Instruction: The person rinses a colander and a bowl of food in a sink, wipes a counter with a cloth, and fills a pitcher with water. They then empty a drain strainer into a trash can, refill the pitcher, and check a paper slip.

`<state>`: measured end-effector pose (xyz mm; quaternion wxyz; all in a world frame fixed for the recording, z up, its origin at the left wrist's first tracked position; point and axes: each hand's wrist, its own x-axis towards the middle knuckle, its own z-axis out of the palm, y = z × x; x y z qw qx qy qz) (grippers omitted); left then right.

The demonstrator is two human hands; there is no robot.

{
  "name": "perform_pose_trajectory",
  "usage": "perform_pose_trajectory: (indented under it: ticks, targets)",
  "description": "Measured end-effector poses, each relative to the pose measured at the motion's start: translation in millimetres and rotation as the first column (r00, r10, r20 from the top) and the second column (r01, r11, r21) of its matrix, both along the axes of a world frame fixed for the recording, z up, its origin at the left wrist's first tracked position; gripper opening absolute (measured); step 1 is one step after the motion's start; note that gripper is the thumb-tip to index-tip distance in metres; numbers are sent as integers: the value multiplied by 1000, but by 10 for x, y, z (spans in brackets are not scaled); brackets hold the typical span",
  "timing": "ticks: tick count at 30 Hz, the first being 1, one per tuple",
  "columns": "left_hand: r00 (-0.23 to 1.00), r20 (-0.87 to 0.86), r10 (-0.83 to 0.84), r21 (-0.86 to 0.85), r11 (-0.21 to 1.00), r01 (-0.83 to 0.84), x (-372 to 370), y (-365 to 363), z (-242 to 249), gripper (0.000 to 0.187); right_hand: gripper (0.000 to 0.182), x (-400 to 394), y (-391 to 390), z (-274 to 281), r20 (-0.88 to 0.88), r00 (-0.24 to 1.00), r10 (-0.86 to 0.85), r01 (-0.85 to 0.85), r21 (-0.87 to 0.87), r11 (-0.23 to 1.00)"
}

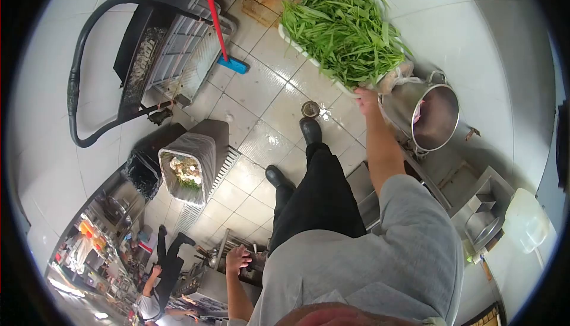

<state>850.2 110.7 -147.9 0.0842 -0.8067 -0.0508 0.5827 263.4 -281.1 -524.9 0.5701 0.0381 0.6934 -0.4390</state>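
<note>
At the right, my arm reaches up to a long white basket (300, 51) heaped with leafy green vegetables (344, 32). The fingers of my right hand (367, 101) are closed on its near end, partly hidden by the rim and leaves. Beside that hand are a clear plastic bag (396, 78) and a large steel pot (436, 118) with something pinkish inside. My left hand (238, 259) is low at the left, its fingers loosely bent and apart, with nothing visible in them. Behind it are a metal rack and utensils.
A lined bin (205, 154) with food scraps stands on the tiled floor, beside a black bag (144, 171). A blue-headed broom (233, 63) leans near a black-handled cart (139, 59). A round drain (310, 109) is by my foot. Another person (169, 272) stands lower left.
</note>
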Motion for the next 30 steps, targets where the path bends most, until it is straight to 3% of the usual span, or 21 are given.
perform_pose_trajectory:
  ticks: [7, 11, 14, 21, 24, 26, 28, 30]
  targets:
    - [999, -6, 41, -217, 975, -41, 38, 25, -28, 46, 21, 407, 274, 443, -66, 995, -79, 81, 28, 996]
    - [997, -2, 73, -293, 954, -70, 32, -100, 144, 50, 34, 569, 560, 1149, -175, 974, 141, -131, 71, 989]
    - [998, 42, 51, -360, 932, -33, -28, -44, 241, 51, 34, 586, 823, 1580, -260, 907, 330, -326, 60, 943]
    - [981, 74, 178, -509, 853, -117, 165, 410, 388, 52, 36, 910, 1376, 2604, -178, 779, 601, -626, -176, 760]
    - [957, 59, 285, -596, 779, -195, 405, 863, 359, 52, 38, 1352, 1509, 2988, -227, 632, 741, -774, -137, 618]
    - [934, 53, 354, -624, 742, -246, 692, 1180, 355, 52, 43, 2024, 1607, 3426, -83, 675, 733, -709, -347, 614]
    - [904, 14, 427, -656, 687, -314, 938, 1613, 370, 53, 47, 2710, 1830, 4075, -29, 623, 782, -726, -394, 563]
    - [862, -31, 505, -669, 631, -394, 1318, 2106, 182, 55, 53, 3333, 2048, 4250, -4, 543, 840, -764, -418, 492]
